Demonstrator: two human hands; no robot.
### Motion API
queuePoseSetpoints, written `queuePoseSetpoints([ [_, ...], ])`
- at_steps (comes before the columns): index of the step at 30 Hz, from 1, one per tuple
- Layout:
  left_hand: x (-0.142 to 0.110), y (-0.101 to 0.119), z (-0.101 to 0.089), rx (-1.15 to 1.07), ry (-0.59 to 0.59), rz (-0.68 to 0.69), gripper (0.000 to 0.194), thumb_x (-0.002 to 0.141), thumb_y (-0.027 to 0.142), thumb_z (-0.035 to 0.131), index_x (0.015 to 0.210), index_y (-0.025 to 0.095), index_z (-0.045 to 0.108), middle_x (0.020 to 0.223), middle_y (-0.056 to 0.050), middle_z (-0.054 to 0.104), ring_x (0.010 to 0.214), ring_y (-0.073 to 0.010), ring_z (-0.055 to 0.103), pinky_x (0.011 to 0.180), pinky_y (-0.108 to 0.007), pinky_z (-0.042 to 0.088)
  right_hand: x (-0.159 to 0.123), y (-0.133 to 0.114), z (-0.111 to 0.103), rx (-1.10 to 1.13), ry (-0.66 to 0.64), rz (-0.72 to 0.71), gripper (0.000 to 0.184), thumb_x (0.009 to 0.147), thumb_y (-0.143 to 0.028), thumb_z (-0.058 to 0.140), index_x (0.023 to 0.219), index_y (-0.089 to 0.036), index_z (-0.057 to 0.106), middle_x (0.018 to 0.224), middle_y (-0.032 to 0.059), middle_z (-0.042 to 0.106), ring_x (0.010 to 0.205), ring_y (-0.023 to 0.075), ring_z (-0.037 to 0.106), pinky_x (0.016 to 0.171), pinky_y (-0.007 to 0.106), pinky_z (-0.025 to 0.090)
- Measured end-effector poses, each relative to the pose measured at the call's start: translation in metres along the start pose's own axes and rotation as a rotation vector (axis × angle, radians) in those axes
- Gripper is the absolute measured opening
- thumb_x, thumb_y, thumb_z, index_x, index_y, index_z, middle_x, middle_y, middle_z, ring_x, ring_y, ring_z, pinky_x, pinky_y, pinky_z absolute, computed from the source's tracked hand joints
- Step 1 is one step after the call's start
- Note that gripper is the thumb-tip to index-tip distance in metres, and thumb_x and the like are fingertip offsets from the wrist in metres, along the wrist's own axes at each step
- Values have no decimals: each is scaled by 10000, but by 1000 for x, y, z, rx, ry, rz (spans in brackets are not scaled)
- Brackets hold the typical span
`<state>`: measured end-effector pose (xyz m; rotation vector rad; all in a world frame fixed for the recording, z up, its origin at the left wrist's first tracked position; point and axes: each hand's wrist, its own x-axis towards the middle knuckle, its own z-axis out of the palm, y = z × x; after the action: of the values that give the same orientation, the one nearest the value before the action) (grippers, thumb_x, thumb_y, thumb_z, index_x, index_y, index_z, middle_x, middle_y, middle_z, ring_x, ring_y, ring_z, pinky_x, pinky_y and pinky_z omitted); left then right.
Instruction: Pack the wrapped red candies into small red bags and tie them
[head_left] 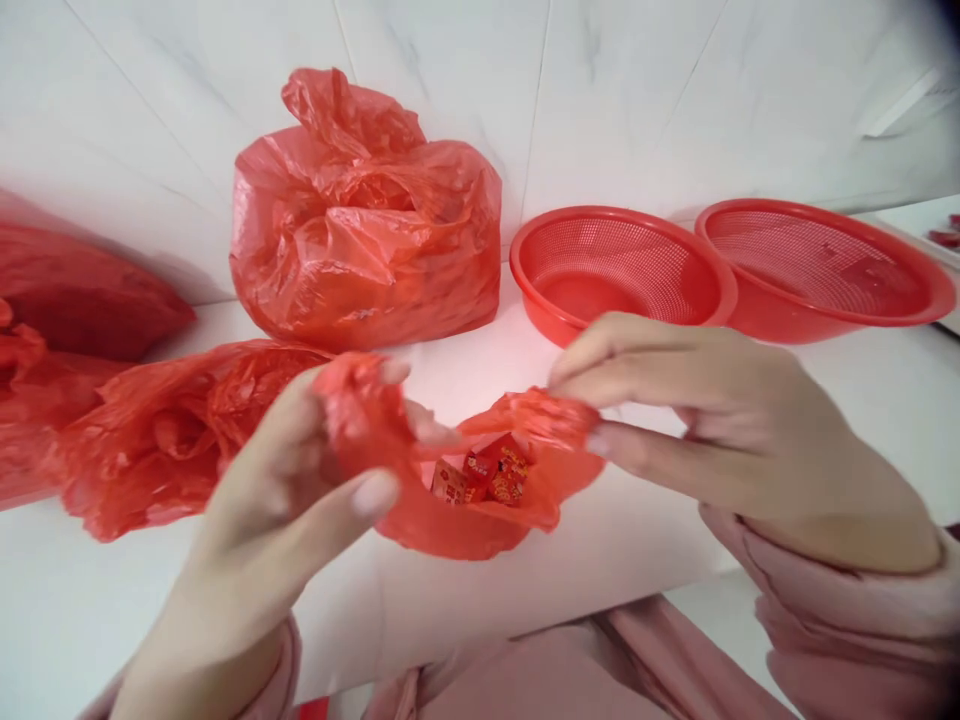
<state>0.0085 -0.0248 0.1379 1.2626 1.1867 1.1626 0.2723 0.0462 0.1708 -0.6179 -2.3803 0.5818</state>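
Note:
A small red plastic bag (465, 530) rests on the white counter in front of me, its mouth spread toward me. Inside it lie several small red and gold wrapped packets (510, 478). My left hand (300, 490) is wrapped round the bag's left rim, the plastic bunched between thumb and fingers. On the opposite side, my right hand (690, 420) pinches the gathered right rim between fingertips and thumb. The bag's bottom is hidden from view.
A large stuffed red plastic bag (367, 250) stands against the tiled wall. More red bags (180, 440) lie to the left. Two red mesh baskets, a nearer basket (622, 270) and a farther basket (825, 260), sit at the right. The counter edge (525, 635) runs before me.

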Motion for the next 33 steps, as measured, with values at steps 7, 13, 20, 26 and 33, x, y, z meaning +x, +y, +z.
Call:
queuePoseSetpoints([
  [7, 52, 7, 17, 232, -431, -52, 168, 835, 340, 680, 950, 223, 644, 734, 23, 564, 664, -118, 543, 593, -214, 476, 49, 9, 25, 210, -56, -66, 187, 914, -187, 546, 992, -229, 711, 975, 24, 623, 860, 127, 599, 771, 276, 515],
  [13, 59, -3, 26, 98, -309, -168, 352, 874, 506, 582, 722, 189, 597, 593, 48, 455, 493, -71, 360, 476, -197, 389, 48, 30, 39, 337, 14, -78, 208, 908, -228, 580, 1107, -225, 640, 1064, 41, 621, 989, 149, 591, 868, 317, 516],
  [20, 66, -10, 24, -80, -277, -244, 442, 925, 577, 470, 895, 177, 655, 489, 73, 382, 419, -58, 283, 435, -188, 308, 26, 38, 44, 491, 104, 101, 26, 913, -179, 561, 927, -170, 582, 855, 6, 647, 782, 103, 624, 738, 251, 527],
  [26, 65, -3, 18, 76, -397, -57, 306, 962, 399, 510, 841, 183, 690, 719, -5, 645, 679, -114, 580, 684, -233, 478, 12, 14, 34, 444, 83, 30, 59, 849, -135, 640, 882, -183, 629, 836, -2, 668, 761, 107, 622, 736, 245, 514],
  [33, 55, -2, 17, 331, -524, 47, 143, 851, 137, 589, 912, 191, 707, 906, -32, 736, 806, -163, 669, 710, -253, 513, 25, 40, 65, 545, 74, 204, 273, 1005, -279, 419, 1205, -200, 588, 1090, 51, 683, 985, 148, 650, 850, 284, 520],
])
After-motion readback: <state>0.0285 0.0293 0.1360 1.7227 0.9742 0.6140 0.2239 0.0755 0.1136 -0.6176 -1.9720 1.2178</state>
